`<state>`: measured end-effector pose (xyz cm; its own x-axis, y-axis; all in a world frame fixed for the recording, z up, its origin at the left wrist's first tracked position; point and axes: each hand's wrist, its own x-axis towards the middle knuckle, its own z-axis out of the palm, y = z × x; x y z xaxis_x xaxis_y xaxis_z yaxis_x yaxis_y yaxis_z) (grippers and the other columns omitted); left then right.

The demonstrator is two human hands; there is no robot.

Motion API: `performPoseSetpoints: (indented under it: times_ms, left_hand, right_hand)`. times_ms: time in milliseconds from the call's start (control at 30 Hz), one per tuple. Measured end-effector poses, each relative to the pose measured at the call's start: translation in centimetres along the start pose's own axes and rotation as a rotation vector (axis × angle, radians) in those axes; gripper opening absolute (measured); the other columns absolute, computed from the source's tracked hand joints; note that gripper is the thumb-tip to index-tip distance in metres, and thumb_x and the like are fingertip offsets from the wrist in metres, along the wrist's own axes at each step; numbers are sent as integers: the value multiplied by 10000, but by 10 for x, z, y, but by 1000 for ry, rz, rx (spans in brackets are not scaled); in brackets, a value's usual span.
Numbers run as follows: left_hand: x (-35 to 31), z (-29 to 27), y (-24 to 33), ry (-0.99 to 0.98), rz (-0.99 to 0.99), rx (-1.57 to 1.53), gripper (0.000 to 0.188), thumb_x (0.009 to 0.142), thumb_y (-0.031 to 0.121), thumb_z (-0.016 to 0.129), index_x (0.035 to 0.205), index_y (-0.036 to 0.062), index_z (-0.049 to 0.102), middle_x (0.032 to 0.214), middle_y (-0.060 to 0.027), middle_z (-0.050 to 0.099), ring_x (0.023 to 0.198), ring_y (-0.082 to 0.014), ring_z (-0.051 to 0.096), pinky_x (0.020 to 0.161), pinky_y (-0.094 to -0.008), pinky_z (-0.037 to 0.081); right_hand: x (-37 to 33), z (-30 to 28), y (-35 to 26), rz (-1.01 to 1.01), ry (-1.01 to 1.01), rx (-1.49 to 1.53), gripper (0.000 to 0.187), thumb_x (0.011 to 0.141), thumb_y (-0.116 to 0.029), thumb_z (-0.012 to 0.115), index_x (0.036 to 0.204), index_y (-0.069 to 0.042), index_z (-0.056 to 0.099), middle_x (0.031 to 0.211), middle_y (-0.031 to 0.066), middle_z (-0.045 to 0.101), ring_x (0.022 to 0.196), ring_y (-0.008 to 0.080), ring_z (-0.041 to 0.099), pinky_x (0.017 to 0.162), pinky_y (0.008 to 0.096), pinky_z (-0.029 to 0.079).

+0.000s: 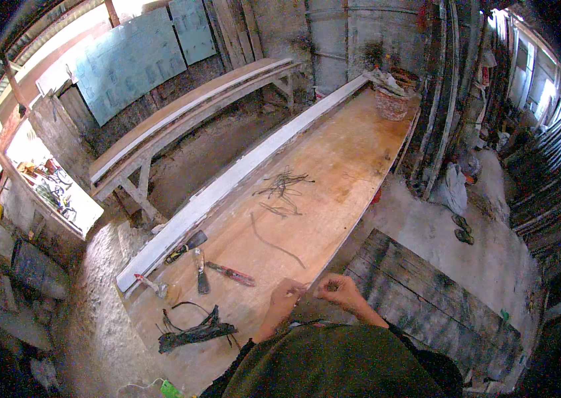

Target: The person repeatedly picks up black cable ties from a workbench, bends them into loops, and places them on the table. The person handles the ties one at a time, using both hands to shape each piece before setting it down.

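Observation:
My left hand (285,296) is closed in a pinch above the near right edge of the long wooden table (333,152). Just right of it, past the edge, my right hand (342,294) also has its fingers pinched together. The fingertips of both hands are close to each other, and what they hold is too small to make out. On the tabletop ahead of them lies a single thin dark strand (274,243). Farther along is a loose tangle of similar strands (284,186). A bundle of black strips (197,331) rests left of my left forearm.
Two putty knives (201,273), a red-handled tool (231,273) and a brush (152,285) lie on the table's near left. A stained bucket (392,106) stands at its far end. Another bench (187,119) is at the left; dark planks (426,298) lie on the right floor.

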<state>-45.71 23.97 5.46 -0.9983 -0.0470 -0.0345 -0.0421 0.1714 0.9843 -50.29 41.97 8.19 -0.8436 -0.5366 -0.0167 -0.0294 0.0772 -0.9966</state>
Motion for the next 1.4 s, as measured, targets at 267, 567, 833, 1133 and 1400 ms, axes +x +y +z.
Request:
performPoseSetpoints:
  times_ms: [267,567,833,1133,1400]
  left_hand:
    - [-18,6,29,-474,-16,-368,145,794,186,560,782,45,524,743,-8,457,575,-96,466,497,-213,409]
    - [-18,-47,-1,389,-120,-28,124,684,136,654,709,27,600,693,-38,553,546,-97,490,432,-227,399]
    - [-26,-53,-10,476,-54,-52,94,701,101,631,747,24,605,747,-39,543,600,-104,499,444,-213,419]
    - [-41,-61,-4,-22,0,-142,105,802,131,533,825,33,563,822,-30,464,644,-103,471,498,-214,422]
    - [-39,-49,-13,-219,39,-425,166,820,210,520,792,47,516,864,-36,437,564,-101,454,487,-206,419]
  right_hand:
    - [19,12,11,-195,486,-559,88,665,-51,632,745,-41,597,797,30,480,735,152,469,647,241,390]
    - [7,30,-3,-118,-209,-49,132,697,-167,664,757,-57,624,948,40,512,925,170,470,793,286,377]
    - [10,65,-23,7,-345,9,134,705,-146,661,791,-53,620,871,56,574,954,174,489,834,302,366]
    - [58,69,-10,-266,267,-515,117,651,-128,655,657,-47,571,652,59,575,622,162,541,574,265,406]
    - [83,100,9,-214,274,-522,128,685,-100,601,805,-71,567,667,102,543,623,240,545,551,345,420]
